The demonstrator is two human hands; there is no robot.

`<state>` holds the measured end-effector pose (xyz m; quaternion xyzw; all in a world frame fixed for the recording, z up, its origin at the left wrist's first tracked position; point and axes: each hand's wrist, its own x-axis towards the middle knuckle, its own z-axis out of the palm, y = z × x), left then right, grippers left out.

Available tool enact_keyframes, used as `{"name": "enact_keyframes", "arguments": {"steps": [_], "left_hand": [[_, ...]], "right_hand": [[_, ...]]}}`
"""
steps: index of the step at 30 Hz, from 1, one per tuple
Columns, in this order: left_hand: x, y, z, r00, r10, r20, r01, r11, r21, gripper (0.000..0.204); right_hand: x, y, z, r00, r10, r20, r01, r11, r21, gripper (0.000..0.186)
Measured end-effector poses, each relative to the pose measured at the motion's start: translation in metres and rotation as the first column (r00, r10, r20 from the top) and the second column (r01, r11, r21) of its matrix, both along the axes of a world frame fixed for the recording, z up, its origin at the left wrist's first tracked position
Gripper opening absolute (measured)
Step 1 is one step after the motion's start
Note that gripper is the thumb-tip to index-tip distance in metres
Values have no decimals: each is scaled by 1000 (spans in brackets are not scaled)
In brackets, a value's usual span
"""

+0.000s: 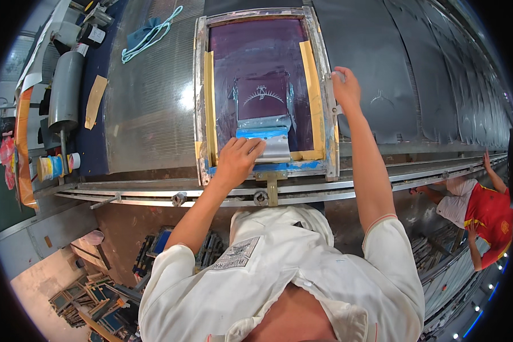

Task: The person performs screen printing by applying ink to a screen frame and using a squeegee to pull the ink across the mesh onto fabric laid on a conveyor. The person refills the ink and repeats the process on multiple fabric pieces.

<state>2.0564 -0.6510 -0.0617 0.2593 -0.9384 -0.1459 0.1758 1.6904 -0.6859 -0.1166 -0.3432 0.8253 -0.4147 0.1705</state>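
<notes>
A screen printing frame (202, 85) lies on the long table in front of me. Its purple mesh (256, 51) bears a pale arched, spiky design, with tan tape strips along both sides. My left hand (237, 162) is closed on a squeegee (273, 148), a metal-handled one with a blue-coated edge. The squeegee rests on the near end of the mesh, beside a smear of grey-blue ink (263, 122). At the frame's right side my right hand (346, 90) is closed around the rail, its fingertips partly hidden.
Dark sheets (370, 74), one with a printed design, cover the table to the right. A metal rail (222, 198) runs along the near edge. To the left lie a light-blue cord (154, 43), a tape strip (96, 102) and a grey cylinder (66, 91). Another person (489, 219) in red stands far right.
</notes>
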Motion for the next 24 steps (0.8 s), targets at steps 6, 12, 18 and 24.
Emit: {"name": "enact_keyframes", "arguments": {"steps": [6,12,18,24], "left_hand": [[0,-45,22,995,-42,93,26,986,162,41],[-2,3,-29,993,116,-22,-118,986,-120,43],[-17,-54,51,985,104,141,-150,917,369,31],[-48,-128,61,993,117,27,-120,964,238,30]], "right_hand": [[4,1,1,1000,-20,23,19,999,41,32],[11,1,5,999,-19,38,20,1000,-15,32],[10,11,17,1000,-13,17,14,998,-54,30],[18,15,41,1000,-13,-7,12,991,-131,28]]}}
